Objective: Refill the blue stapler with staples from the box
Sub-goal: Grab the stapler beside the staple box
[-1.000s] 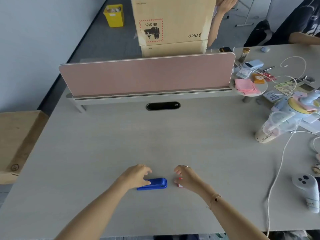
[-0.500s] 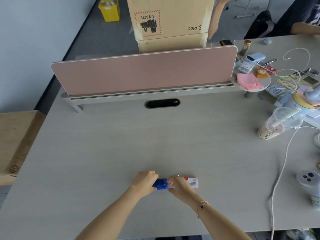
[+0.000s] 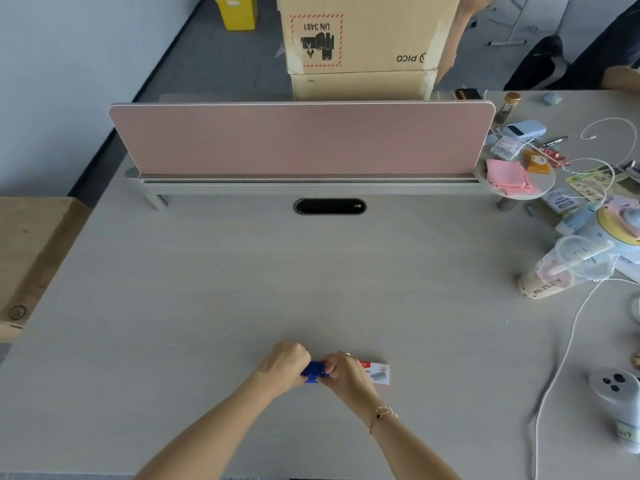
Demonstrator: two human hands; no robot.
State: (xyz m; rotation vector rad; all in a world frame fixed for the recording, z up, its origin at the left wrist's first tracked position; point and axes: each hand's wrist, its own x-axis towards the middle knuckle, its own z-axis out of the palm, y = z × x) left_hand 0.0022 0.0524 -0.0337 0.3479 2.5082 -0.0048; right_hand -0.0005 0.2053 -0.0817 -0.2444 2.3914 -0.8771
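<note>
The blue stapler [image 3: 314, 371] is near the table's front edge, mostly covered by both hands, with only its middle showing. My left hand [image 3: 285, 363] grips its left end and my right hand [image 3: 346, 372] grips its right end. A small white and red box of staples [image 3: 378, 373] lies flat on the table just right of my right hand, partly hidden by it. Whether the stapler is open cannot be seen.
A pink divider screen [image 3: 301, 138] crosses the table at the back, with a black cable slot [image 3: 329, 206] in front of it. At the right lie a tipped plastic cup [image 3: 561, 271], a white cable [image 3: 568, 341], a white controller [image 3: 616, 393] and assorted clutter. Cardboard boxes [image 3: 360, 39] stand behind.
My right hand left the staple box and came onto the stapler. Both hands now close on the stapler, which has turned so less of it shows. The box is uncovered.
</note>
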